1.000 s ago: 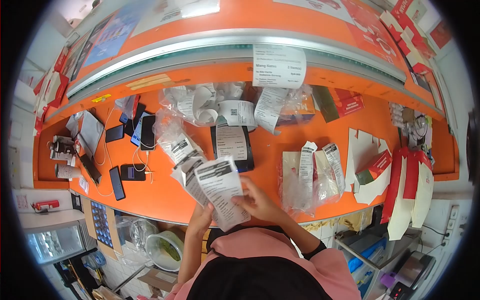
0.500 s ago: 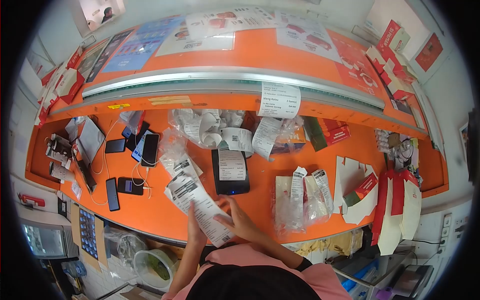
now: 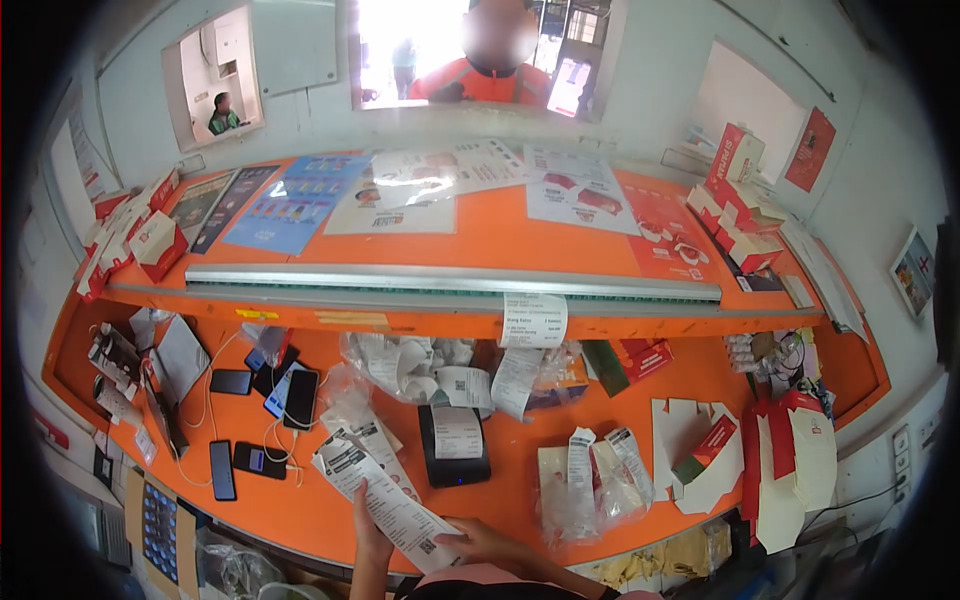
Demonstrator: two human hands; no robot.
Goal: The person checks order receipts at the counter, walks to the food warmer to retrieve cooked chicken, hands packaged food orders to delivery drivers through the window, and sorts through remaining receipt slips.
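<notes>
A long printed receipt (image 3: 400, 515), seemingly with other slips layered at its far end, is held over the front of the orange counter. My left hand (image 3: 371, 532) grips its left edge, thumb on top. At the lower right end, my right hand (image 3: 482, 545) pinches the paper near a QR code. Just beyond the hands sits a black receipt printer (image 3: 470, 473) with a blue light and a printed slip on it. Plastic-wrapped packets (image 3: 560, 500) with receipts attached lie to the right. Clear plastic and more slips lie behind the held receipt.
Several phones (image 3: 301, 400) with white cables lie at left. Crumpled receipts (image 3: 400, 365) sit under the raised shelf (image 3: 480, 250), and one slip (image 3: 535, 318) hangs from its edge. Flat cartons (image 3: 785, 470) stand at right. A person in an orange jacket (image 3: 425, 82) is at the window, holding a phone.
The view has tilted upward, bringing the window and the person there into sight. My hands still hold the receipt, now lower in the view.
</notes>
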